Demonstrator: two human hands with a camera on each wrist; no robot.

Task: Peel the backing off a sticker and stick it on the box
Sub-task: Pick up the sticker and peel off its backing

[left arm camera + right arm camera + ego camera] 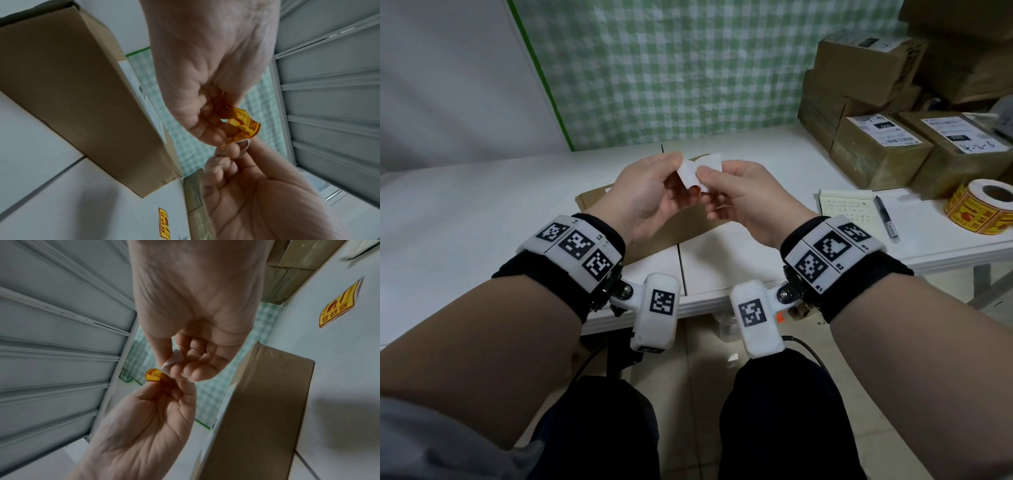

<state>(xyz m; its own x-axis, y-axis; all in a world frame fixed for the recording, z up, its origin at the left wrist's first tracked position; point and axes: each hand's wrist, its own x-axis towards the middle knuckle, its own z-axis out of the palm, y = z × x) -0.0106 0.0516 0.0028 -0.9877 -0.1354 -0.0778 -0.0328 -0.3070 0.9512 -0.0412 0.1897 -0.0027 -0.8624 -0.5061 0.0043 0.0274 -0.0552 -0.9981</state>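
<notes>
A small yellow-and-red sticker (243, 125) curls between the fingers of my left hand (216, 129), which pinches it. My right hand (185, 368) pinches the white backing (174, 360), partly pulled away from the sticker (154, 374). In the head view both hands, left (671, 171) and right (709, 185), meet in the air over a flat brown cardboard box (599, 202), and only the white underside of the paper (698, 171) shows. The box (72, 97) (257, 410) lies on the white table just below the hands.
A second yellow sticker (339, 305) lies flat on the table (482, 212) beside the box. At the right stand a sticker roll (983, 209), a notepad (849, 212) with a pen (887, 219), and stacked labelled cartons (876, 147). A checked cloth hangs behind.
</notes>
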